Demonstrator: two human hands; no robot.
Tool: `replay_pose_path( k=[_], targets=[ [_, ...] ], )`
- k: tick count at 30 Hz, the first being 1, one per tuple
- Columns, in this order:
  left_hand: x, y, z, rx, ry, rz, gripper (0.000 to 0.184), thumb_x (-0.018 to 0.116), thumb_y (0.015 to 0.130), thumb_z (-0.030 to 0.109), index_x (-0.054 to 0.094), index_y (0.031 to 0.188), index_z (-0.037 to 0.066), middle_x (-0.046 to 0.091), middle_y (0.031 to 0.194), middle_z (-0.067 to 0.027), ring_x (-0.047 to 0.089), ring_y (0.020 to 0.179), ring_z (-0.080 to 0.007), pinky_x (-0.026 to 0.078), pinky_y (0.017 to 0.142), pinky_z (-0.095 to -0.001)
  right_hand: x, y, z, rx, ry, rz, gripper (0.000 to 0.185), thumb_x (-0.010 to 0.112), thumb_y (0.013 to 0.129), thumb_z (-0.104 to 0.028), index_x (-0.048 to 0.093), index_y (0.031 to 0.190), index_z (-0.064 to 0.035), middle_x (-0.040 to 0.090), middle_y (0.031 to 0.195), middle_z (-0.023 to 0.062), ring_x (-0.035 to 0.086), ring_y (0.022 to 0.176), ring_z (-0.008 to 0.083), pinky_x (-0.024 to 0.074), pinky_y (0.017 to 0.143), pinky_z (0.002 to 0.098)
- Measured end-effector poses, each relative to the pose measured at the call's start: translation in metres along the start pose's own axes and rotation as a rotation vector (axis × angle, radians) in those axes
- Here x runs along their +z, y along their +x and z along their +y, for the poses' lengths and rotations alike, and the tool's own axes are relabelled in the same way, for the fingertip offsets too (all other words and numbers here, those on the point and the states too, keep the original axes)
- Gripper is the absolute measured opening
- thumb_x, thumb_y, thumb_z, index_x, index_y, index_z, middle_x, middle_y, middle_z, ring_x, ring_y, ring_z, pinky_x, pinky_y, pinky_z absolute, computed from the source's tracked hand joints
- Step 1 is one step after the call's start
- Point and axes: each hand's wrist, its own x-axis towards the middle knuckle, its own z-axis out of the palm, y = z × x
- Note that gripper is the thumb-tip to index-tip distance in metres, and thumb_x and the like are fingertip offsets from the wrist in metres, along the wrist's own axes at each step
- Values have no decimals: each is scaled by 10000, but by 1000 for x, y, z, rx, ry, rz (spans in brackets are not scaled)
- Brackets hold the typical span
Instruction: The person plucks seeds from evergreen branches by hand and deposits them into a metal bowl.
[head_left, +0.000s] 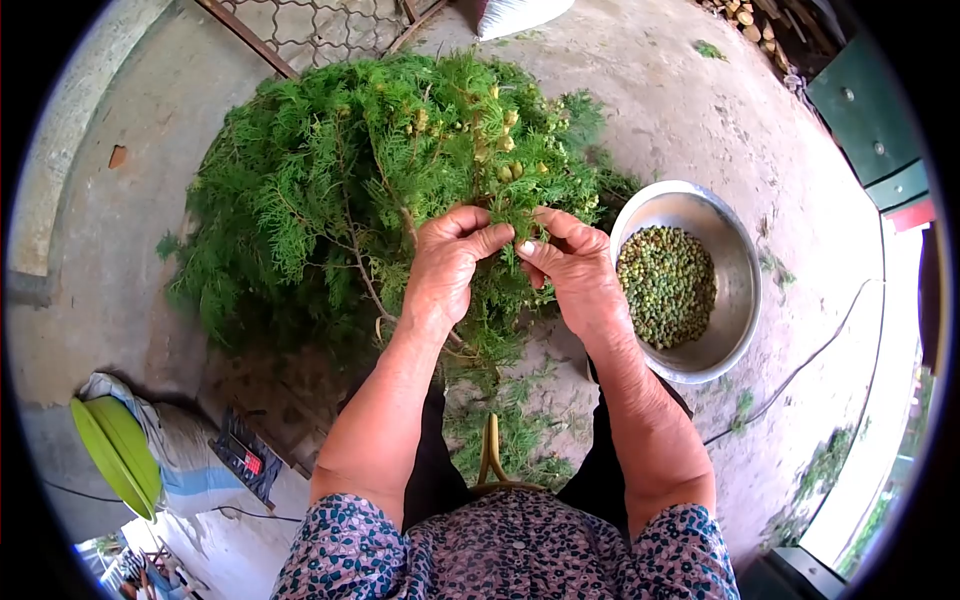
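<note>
A large heap of feathery green evergreen branches [290, 190], with brown stems and small pale cones [508, 130], lies in front of me. Over its near right part, my left hand [447, 262] is closed, thumb and forefinger pinching a leafy evergreen sprig [515, 205]. My right hand [578, 270] meets it from the other side, also closed in a pinch on the sprig. Whether a cone sits between the right fingertips is hidden. Beside the right hand stands a round metal bowl [738, 255], partly filled with small green and brownish cones [665, 285].
Green clippings [515, 430] litter the concrete floor [650, 90]. A lime-green basin [115, 455] and a sack [195, 460] are at lower left. A metal grate [320, 25] and a white sack [520, 15] stand at the back. A thin cable [800, 370] runs along the right.
</note>
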Motion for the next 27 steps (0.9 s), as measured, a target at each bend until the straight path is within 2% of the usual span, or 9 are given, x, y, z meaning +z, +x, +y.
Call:
replay_pose_path(
  k=[2,10,14,18,20,23,25,26,27],
  targets=[
    [2,-1,0,9,-3,-5,65,663,729,18,631,786,14,603,749,-4,519,696,-94,405,674,-241,1,-1,0,94,154,-29,234,655,740,19,598,967,13,575,678,16,472,512,67,381,431,195],
    [6,-4,-10,66,7,-50,119,531,737,-49,615,813,-12,548,801,-15,489,717,-87,363,663,-214,5,-4,2,127,197,16,131,704,717,-39,586,768,-11,547,612,-23,438,489,45,336,424,180],
    [13,-7,-10,209,304,53,102,539,737,-27,606,814,-28,527,811,-23,488,728,-95,378,648,-237,5,-8,-1,-61,-254,111,130,688,746,-75,584,772,0,536,608,-27,414,493,23,334,432,166],
    [17,-8,-4,62,92,61,166,665,710,1,590,854,34,527,820,6,497,740,-100,418,694,-236,-10,-2,-6,145,2,154,92,630,794,-80,596,843,-11,543,610,-4,475,494,63,386,454,178],
    [17,-6,-1,42,63,73,215,678,685,-33,570,846,60,531,831,14,495,759,-93,431,712,-241,-29,3,-5,190,351,207,83,571,836,-92,571,823,-10,543,651,24,496,541,101,425,504,199],
    [12,-4,3,121,53,92,218,672,657,-56,556,801,59,522,819,13,488,770,-82,422,696,-230,-63,10,-21,53,580,428,152,440,906,-121,477,894,26,552,789,106,546,689,171,494,598,262],
    [10,-3,6,109,-46,88,322,635,635,-59,516,904,72,501,816,12,478,771,-93,392,721,-244,-73,14,-48,-57,792,813,284,408,926,-194,422,929,90,542,774,143,587,766,242,532,661,320],
    [9,-2,8,106,-96,86,379,617,625,-60,496,956,79,490,815,12,473,772,-98,377,733,-251,-80,16,-59,-66,898,903,395,408,931,-260,448,976,131,559,762,155,589,794,208,519,670,292],
    [5,-1,4,79,-123,138,450,611,655,-43,455,1059,80,500,843,-4,477,791,-110,359,761,-266,-110,16,-51,-133,840,882,341,379,928,-178,375,1063,135,488,958,218,551,890,295,502,773,374]
  ],
)
